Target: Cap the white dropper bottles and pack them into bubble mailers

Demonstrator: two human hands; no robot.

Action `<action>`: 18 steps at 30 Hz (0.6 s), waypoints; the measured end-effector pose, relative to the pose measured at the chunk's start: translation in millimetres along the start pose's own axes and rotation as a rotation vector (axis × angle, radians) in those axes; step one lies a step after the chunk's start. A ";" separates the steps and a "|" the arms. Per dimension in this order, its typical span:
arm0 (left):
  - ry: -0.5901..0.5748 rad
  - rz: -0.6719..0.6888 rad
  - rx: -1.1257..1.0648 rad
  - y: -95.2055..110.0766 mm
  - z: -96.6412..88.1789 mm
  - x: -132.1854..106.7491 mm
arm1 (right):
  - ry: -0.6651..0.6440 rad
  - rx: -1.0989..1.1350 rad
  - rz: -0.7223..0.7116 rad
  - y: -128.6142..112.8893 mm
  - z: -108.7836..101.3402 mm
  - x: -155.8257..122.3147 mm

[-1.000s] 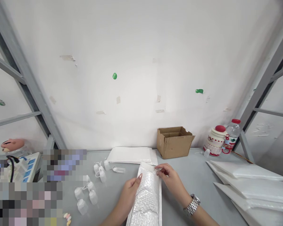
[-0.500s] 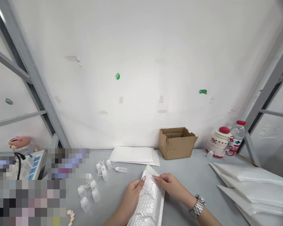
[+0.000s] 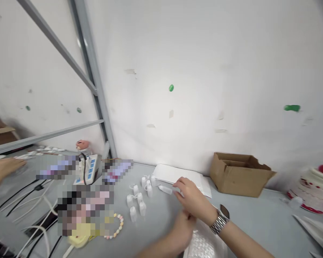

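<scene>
My right hand [image 3: 190, 195], with a metal watch on its wrist, reaches over the grey table. Its thumb and fingers are apart at the end of a small clear squeeze bottle [image 3: 165, 189] lying on its side; whether they touch it I cannot tell. Below the right wrist, my left hand [image 3: 183, 227] is smeared by motion, its fingers hidden. It is at the upper left edge of a bubble mailer [image 3: 204, 245], partly covered by my arms. Left of the hands stand several small white capped bottles [image 3: 142, 208]. A flat stack of white mailers [image 3: 177, 173] lies against the wall.
A cardboard box [image 3: 239, 179] stands at the back, with a red-and-white jar [image 3: 313, 190] farther right. More white mailers [image 3: 316, 229] lie at the right edge. Leftward are a bead bracelet [image 3: 121, 224], a power strip [image 3: 93, 168], cables, a metal frame post [image 3: 97, 82] and another person's hand [image 3: 6, 170].
The view has turned left. My right hand has let go of the bubble mailer and moved over towards the lying bottle. My left hand stays by the mailer, which sits lower in view.
</scene>
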State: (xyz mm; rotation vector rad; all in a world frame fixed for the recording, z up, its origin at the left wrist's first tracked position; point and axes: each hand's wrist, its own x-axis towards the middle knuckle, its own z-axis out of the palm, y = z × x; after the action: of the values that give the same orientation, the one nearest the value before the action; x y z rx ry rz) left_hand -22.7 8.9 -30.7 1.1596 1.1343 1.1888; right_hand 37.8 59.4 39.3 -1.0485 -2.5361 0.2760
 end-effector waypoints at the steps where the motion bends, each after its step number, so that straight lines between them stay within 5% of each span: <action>1: -0.010 0.016 0.001 0.0 2.5 -1.5 | -0.084 -0.064 -0.032 -7.8 5.1 10.2; 4: -0.055 0.037 0.010 -3.2 8.2 -3.6 | -0.224 -0.179 -0.072 -21.2 24.6 36.8; 10: -0.018 -0.028 0.049 -12.6 6.2 -1.3 | -0.276 -0.240 -0.002 -18.4 51.2 56.6; 18: 0.060 -0.071 0.127 -12.3 4.7 -0.9 | -0.185 -0.110 0.068 -7.3 29.5 41.2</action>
State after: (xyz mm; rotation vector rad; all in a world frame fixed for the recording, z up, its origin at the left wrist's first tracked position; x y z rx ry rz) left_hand -17.2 7.5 -42.6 1.1753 1.3019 1.1162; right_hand -5.8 82.5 26.0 -1.2032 -2.7095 0.2655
